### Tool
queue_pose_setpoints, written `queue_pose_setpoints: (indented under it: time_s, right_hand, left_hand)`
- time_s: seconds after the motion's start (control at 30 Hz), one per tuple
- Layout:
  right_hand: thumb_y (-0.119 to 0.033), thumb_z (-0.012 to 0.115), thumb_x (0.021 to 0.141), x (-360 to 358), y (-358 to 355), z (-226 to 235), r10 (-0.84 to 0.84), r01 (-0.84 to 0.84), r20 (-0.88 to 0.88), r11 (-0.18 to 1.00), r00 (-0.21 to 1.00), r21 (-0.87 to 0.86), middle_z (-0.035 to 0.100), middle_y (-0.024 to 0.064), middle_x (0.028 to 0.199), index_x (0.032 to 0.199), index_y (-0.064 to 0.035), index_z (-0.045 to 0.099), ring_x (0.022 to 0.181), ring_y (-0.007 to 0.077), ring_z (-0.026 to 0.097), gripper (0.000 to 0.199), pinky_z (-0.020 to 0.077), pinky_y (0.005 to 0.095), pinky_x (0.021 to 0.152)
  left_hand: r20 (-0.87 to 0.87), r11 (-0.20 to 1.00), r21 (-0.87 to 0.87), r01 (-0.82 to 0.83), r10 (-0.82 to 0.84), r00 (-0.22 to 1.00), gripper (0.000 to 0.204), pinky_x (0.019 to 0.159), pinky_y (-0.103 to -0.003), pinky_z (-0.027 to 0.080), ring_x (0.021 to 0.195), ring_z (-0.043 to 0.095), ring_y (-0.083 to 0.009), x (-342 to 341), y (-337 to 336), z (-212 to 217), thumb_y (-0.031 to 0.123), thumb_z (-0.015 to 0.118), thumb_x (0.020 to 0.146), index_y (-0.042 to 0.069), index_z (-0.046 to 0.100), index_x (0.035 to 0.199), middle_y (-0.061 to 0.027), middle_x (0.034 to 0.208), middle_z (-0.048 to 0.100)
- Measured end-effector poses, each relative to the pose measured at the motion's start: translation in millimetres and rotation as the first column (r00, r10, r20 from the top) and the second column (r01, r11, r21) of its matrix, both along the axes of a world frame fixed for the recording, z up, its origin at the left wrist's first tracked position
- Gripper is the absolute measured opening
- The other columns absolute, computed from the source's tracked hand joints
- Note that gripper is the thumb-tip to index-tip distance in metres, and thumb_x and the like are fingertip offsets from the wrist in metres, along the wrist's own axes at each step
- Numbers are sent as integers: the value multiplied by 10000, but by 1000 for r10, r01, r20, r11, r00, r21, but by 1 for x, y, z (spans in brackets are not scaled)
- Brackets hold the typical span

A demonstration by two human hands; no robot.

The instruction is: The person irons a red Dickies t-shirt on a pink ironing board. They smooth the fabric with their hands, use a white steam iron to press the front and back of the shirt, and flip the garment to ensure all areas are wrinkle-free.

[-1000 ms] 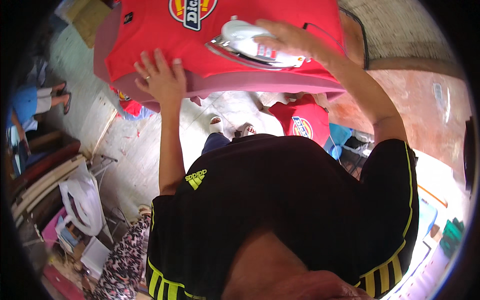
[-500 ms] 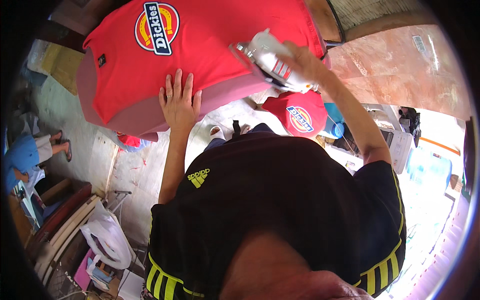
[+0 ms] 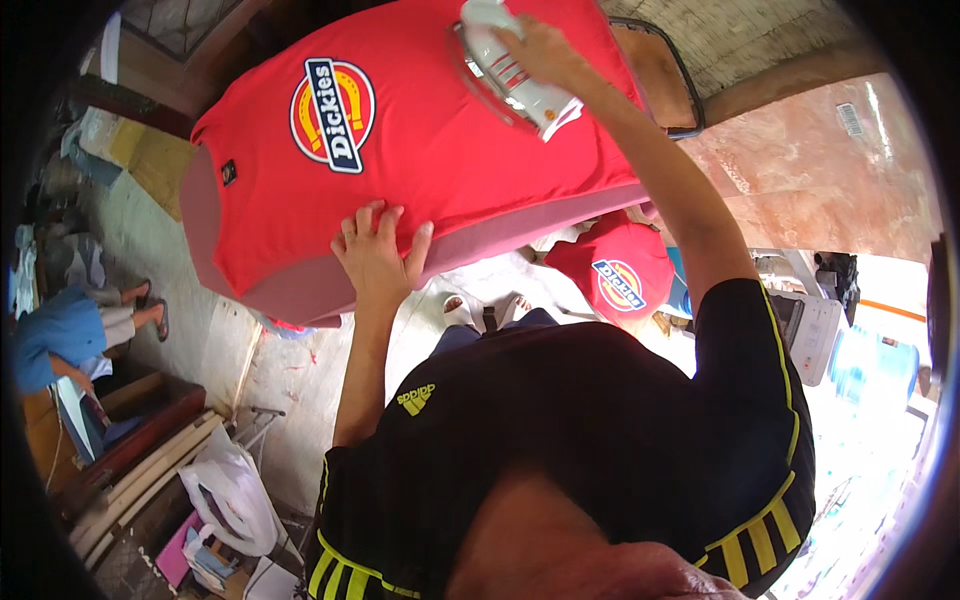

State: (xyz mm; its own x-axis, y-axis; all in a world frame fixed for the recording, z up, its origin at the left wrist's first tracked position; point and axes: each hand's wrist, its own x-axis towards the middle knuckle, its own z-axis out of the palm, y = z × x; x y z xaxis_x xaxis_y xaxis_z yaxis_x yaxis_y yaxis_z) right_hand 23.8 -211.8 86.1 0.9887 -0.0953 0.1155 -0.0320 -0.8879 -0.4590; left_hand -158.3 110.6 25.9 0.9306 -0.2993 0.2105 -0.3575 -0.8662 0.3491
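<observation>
A red shirt (image 3: 440, 150) with a round printed logo lies spread over a padded ironing board (image 3: 300, 290) with a dull pink cover. My right hand (image 3: 540, 58) is closed around a white and grey clothes iron (image 3: 505, 75), which is over the upper right part of the shirt. Whether its soleplate presses the cloth I cannot tell. At the board's near edge, my left hand (image 3: 380, 248) rests on the shirt's lower edge, fingers apart and slightly bent, holding nothing.
Another red printed garment (image 3: 620, 270) hangs below the board's right end. A reddish panel (image 3: 800, 160) stands at the right, near a blue water container (image 3: 875, 370). At the far left is a person in blue (image 3: 70, 335); a white plastic bag (image 3: 230, 490) lies lower left.
The iron in my right hand has moved up and left, from the board's near right edge onto the shirt. My left hand's fingers, straight before, are now more bent. The whole view has shifted slightly.
</observation>
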Motion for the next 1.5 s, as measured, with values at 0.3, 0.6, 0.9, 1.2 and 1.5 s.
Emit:
queue_pose_setpoints:
  time_s: [0.3, 0.6, 0.9, 1.2, 1.5]
  right_hand:
    - [-489, 507, 982, 14, -39, 12, 108, -95, 61, 980, 992, -177, 671, 287, 889, 1220, 22, 539, 860, 459, 669, 565, 528, 514, 784]
    - [-447, 444, 995, 135, -201, 5, -208, 233, 248, 970, 946, -75, 629, 336, 1133, 1282, 49, 537, 1122, 471, 593, 580, 461, 529, 971]
    - [-339, 541, 979, -6, -154, 1, 102, -70, 287, 990, 952, -120, 625, 335, 1121, 1296, 56, 500, 1057, 494, 604, 508, 486, 524, 889]
    - [-189, 581, 987, -190, -177, 0, -144, 138, 26, 976, 989, 168, 666, 252, 794, 1206, 5, 544, 794, 458, 672, 296, 531, 460, 695]
    - [-281, 573, 972, -24, -165, 3, 44, -65, 232, 994, 972, 84, 654, 331, 927, 1239, 52, 503, 894, 484, 653, 433, 513, 520, 782]
  left_hand:
    - [182, 994, 56, 95, -104, 978, 775, 1124, -655, 193, 1449, 208, -453, 99, -105, -30, 612, 553, 894, 134, 395, 1484, -201, 1571, 256]
    - [87, 989, 91, 118, -126, 988, 853, 1117, -699, 142, 1488, 110, -438, 90, -117, -27, 616, 588, 852, 164, 334, 1528, -185, 1612, 189]
    - [37, 939, 100, 330, -335, 942, 858, 1125, -658, 178, 1471, 184, -431, 43, -201, -24, 592, 610, 842, 138, 347, 1521, -163, 1607, 216]
    - [68, 947, 91, 307, -313, 947, 880, 1127, -646, 184, 1472, 192, -416, 38, -208, -28, 606, 615, 832, 106, 355, 1508, -168, 1596, 251]
    - [118, 965, 122, 233, -248, 962, 878, 1099, -664, 230, 1455, 229, -424, 28, -205, -30, 631, 583, 840, 87, 369, 1496, -184, 1587, 264]
